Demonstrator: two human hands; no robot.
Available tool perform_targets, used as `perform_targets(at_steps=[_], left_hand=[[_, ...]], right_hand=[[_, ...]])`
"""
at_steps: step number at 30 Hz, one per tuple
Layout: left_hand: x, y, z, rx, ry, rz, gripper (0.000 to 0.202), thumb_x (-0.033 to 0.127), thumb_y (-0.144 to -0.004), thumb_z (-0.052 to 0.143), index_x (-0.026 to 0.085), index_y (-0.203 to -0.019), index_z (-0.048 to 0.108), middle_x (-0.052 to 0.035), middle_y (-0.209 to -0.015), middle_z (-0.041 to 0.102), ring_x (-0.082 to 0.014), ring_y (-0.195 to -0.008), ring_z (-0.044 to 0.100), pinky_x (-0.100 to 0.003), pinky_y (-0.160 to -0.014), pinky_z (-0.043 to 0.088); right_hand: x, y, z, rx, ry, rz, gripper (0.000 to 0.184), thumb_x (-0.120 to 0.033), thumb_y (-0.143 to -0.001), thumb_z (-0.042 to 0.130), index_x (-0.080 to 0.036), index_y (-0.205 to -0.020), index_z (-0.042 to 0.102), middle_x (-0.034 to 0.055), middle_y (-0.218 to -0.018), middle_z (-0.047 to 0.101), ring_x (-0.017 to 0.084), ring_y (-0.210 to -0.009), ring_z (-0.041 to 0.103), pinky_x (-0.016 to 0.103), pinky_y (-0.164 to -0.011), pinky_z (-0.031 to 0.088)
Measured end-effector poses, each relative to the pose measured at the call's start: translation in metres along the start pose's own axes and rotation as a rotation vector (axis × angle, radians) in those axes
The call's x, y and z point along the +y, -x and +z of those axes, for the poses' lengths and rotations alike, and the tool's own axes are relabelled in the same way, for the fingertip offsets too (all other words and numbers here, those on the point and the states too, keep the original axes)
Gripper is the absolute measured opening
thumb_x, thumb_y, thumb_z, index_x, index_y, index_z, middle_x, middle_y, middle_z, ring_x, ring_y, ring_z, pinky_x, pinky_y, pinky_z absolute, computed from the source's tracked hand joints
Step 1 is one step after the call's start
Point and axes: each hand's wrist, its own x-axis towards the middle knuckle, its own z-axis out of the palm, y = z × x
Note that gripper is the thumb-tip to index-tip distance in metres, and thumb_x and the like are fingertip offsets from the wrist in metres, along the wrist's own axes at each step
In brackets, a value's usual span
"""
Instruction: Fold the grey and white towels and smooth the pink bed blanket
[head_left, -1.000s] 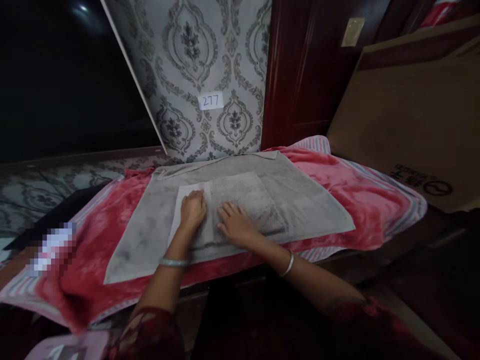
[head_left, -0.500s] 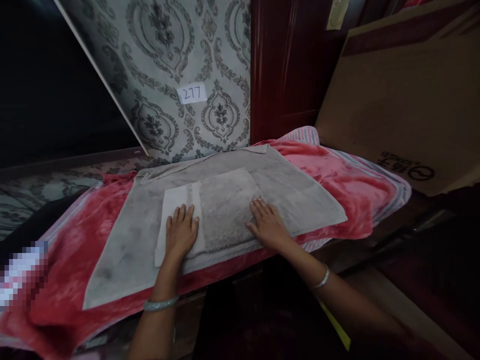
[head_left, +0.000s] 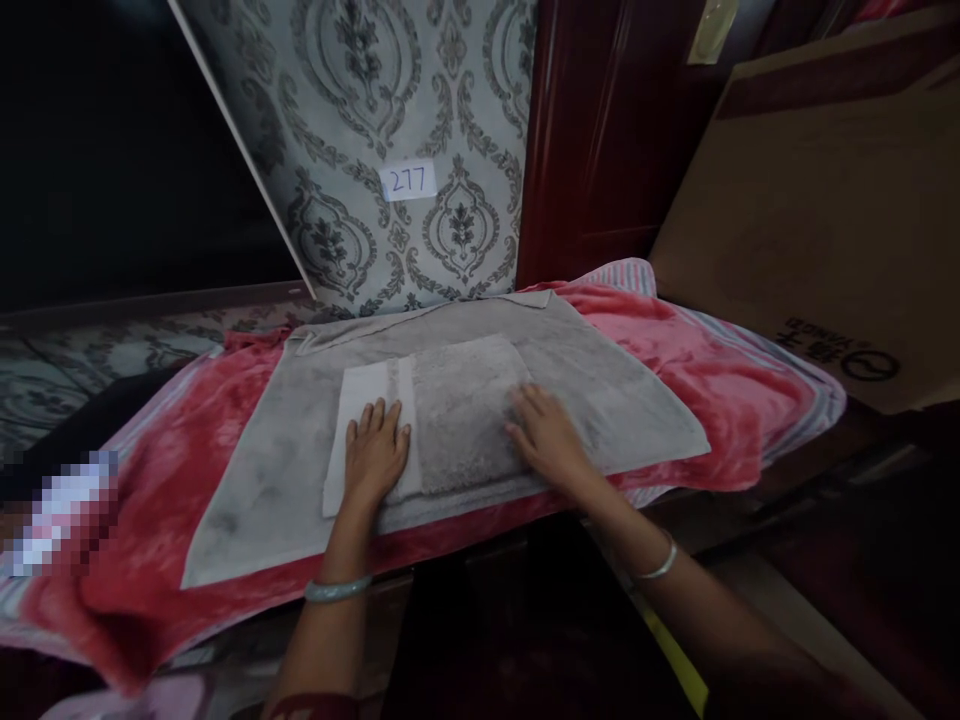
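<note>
A small folded grey towel (head_left: 450,410) lies on top of a larger grey towel (head_left: 592,400) that is spread flat. My left hand (head_left: 375,455) rests flat on the folded towel's pale left band, fingers stretched out. At the folded towel's right edge my right hand (head_left: 547,440) lies flat too, fingers spread. Neither hand holds anything. A bangle sits on each wrist.
Both towels lie on a red plush blanket (head_left: 720,390) over a table. A patterned wall panel with a paper label "277" (head_left: 407,181) stands behind. A large cardboard box (head_left: 810,210) leans at the right, a dark red door (head_left: 600,130) beside it.
My hands have slid apart from the middle of the folded towel toward its left and right ends, pressing it flat. The camera view has shifted slightly.
</note>
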Motion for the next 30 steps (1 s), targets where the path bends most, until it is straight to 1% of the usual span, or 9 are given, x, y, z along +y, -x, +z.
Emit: perform_targets(at_steps=[3, 5, 8, 12, 18, 21, 23, 27, 30], left_hand=[[0.0, 0.0, -0.001, 0.003, -0.005, 0.002, 0.056, 0.036, -0.1, 0.032, 0.017, -0.152, 0.043, -0.0133, -0.162, 0.036, -0.0307, -0.151, 0.029, -0.054, -0.122, 0.024], [0.0, 0.0, -0.001, 0.005, -0.014, 0.006, 0.056, 0.036, -0.101, 0.031, 0.017, -0.152, 0.043, -0.0135, -0.162, 0.035, -0.0308, -0.151, 0.028, -0.054, -0.122, 0.024], [-0.002, 0.0, 0.0, 0.0, -0.026, 0.009, 0.056, 0.036, -0.101, 0.031, 0.017, -0.153, 0.042, -0.0131, -0.162, 0.035, -0.0304, -0.152, 0.027, -0.053, -0.122, 0.024], [-0.003, 0.0, 0.0, -0.005, -0.02, 0.008, 0.056, 0.035, -0.101, 0.033, 0.018, -0.153, 0.042, -0.0135, -0.162, 0.035, -0.0304, -0.152, 0.027, -0.054, -0.122, 0.024], [-0.003, 0.001, 0.0, -0.003, -0.01, 0.0, 0.055, 0.035, -0.101, 0.032, 0.018, -0.152, 0.043, -0.0127, -0.162, 0.035, -0.0293, -0.152, 0.027, -0.053, -0.123, 0.024], [-0.003, 0.002, 0.0, 0.0, -0.015, 0.003, 0.056, 0.035, -0.101, 0.032, 0.017, -0.152, 0.043, -0.013, -0.162, 0.035, -0.0304, -0.152, 0.028, -0.054, -0.122, 0.024], [-0.004, 0.002, 0.001, 0.007, -0.016, 0.005, 0.056, 0.035, -0.1, 0.032, 0.017, -0.152, 0.044, -0.0129, -0.162, 0.036, -0.0307, -0.151, 0.028, -0.054, -0.122, 0.024], [-0.005, 0.002, 0.003, 0.028, -0.006, 0.005, 0.055, 0.034, -0.1, 0.032, 0.018, -0.151, 0.045, -0.0132, -0.161, 0.037, -0.0306, -0.151, 0.029, -0.054, -0.122, 0.025], [-0.005, 0.001, 0.004, 0.028, -0.006, 0.002, 0.055, 0.034, -0.1, 0.033, 0.018, -0.152, 0.045, -0.0131, -0.161, 0.038, -0.0302, -0.151, 0.03, -0.054, -0.122, 0.025]], right_hand=[[-0.051, -0.022, 0.003, -0.098, -0.046, -0.211, 0.063, -0.042, -0.1, 0.041, -0.016, -0.157, 0.035, 0.013, -0.165, 0.026, 0.027, -0.153, 0.018, 0.049, -0.122, 0.018], [-0.077, -0.036, 0.011, -0.139, -0.066, -0.308, 0.064, -0.044, -0.1, 0.042, -0.017, -0.157, 0.034, 0.0125, -0.165, 0.024, 0.027, -0.153, 0.016, 0.05, -0.122, 0.017], [-0.091, -0.051, 0.025, -0.182, -0.059, -0.338, 0.065, -0.048, -0.101, 0.042, -0.017, -0.157, 0.035, 0.0121, -0.165, 0.025, 0.029, -0.153, 0.017, 0.053, -0.122, 0.016], [-0.073, -0.055, 0.033, -0.193, -0.029, -0.258, 0.07, -0.055, -0.1, 0.04, -0.013, -0.156, 0.037, 0.0132, -0.164, 0.028, 0.029, -0.153, 0.019, 0.051, -0.122, 0.016], [-0.01, -0.046, 0.02, -0.163, 0.077, -0.022, 0.07, -0.051, -0.101, 0.036, -0.009, -0.157, 0.033, 0.0157, -0.164, 0.026, 0.027, -0.153, 0.019, 0.049, -0.122, 0.019], [0.017, -0.04, 0.014, -0.167, 0.11, 0.044, 0.069, -0.049, -0.101, 0.033, -0.01, -0.158, 0.031, 0.0139, -0.165, 0.021, 0.027, -0.154, 0.016, 0.052, -0.12, 0.022], [0.028, -0.038, 0.012, -0.19, 0.12, 0.065, 0.068, -0.049, -0.102, 0.033, -0.012, -0.159, 0.03, 0.0126, -0.166, 0.019, 0.027, -0.154, 0.016, 0.053, -0.12, 0.023], [0.032, -0.04, 0.004, -0.169, 0.125, 0.093, 0.065, -0.046, -0.101, 0.038, -0.013, -0.157, 0.035, 0.0152, -0.164, 0.026, 0.03, -0.153, 0.017, 0.055, -0.119, 0.023], [0.015, -0.05, -0.002, -0.125, 0.111, 0.075, 0.063, -0.04, -0.1, 0.042, -0.012, -0.156, 0.036, 0.0163, -0.164, 0.025, 0.031, -0.153, 0.016, 0.055, -0.119, 0.022]])
